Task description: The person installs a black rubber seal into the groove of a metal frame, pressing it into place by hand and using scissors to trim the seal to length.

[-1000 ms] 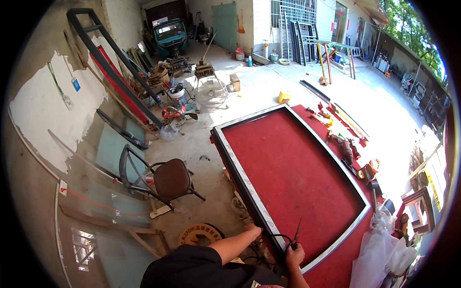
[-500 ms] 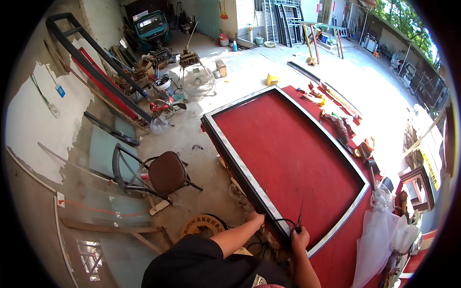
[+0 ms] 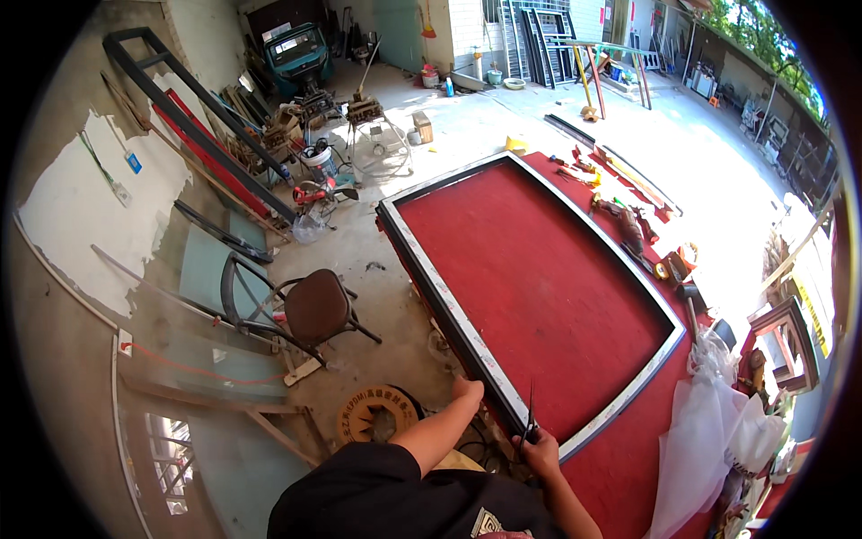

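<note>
A metal window frame [image 3: 446,305], pale on its face with dark edges, lies on a red-covered table [image 3: 530,260]. At its near left corner my right hand [image 3: 541,452] grips a pair of scissors [image 3: 531,415], the dark pointed blades standing upward. My left hand [image 3: 467,392] is closed beside the frame's left edge, a little farther off. What its fingers hold is hidden. Loops of black strip [image 3: 480,440] hang below, between my forearms. Left of my left forearm sits a round brown spool [image 3: 350,422] with a printed face.
A brown-seated chair [image 3: 319,307] stands to the left. Power tools [image 3: 630,229] and hand tools lie along the table's right side, with clear plastic sheeting [image 3: 696,449] at the near right. Glass panes [image 3: 224,269] lean on the left wall.
Both hands have shifted slightly left in the picture. The black strip that stretched between them no longer shows there. The scissors now point more upright. The whole view has turned slightly.
</note>
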`<action>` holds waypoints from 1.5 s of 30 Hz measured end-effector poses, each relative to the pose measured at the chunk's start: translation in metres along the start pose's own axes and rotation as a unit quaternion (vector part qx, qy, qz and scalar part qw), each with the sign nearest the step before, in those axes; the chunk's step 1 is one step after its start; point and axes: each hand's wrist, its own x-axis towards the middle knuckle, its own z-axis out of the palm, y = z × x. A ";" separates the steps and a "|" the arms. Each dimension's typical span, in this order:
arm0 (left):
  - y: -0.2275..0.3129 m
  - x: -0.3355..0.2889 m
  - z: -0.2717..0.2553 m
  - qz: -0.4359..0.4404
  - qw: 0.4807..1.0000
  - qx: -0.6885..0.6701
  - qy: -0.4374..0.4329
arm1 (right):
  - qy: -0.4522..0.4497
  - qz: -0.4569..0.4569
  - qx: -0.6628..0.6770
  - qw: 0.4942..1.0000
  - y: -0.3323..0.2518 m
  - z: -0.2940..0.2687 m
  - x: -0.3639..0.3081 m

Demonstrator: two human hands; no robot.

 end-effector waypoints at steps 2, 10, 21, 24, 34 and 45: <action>0.010 -0.017 0.004 0.004 1.000 0.019 -0.019 | -0.021 0.005 -0.015 1.000 0.031 -0.010 -0.009; 0.002 0.006 0.018 0.005 1.000 0.001 -0.006 | 0.054 0.003 0.030 0.998 0.112 -0.056 -0.081; 0.034 -0.045 0.003 0.011 0.998 0.049 0.030 | 0.071 0.163 0.389 0.904 0.208 -0.066 -0.079; 0.035 -0.038 0.005 -0.001 0.997 0.066 0.046 | 0.089 0.090 0.277 0.953 0.259 -0.049 -0.048; 0.022 -0.013 0.015 -0.006 0.997 0.072 -0.005 | 0.092 0.112 0.318 0.937 0.258 -0.049 -0.052; 0.000 0.009 0.013 -0.013 0.996 -0.087 -0.022 | 0.082 0.105 0.301 0.944 0.220 -0.057 -0.066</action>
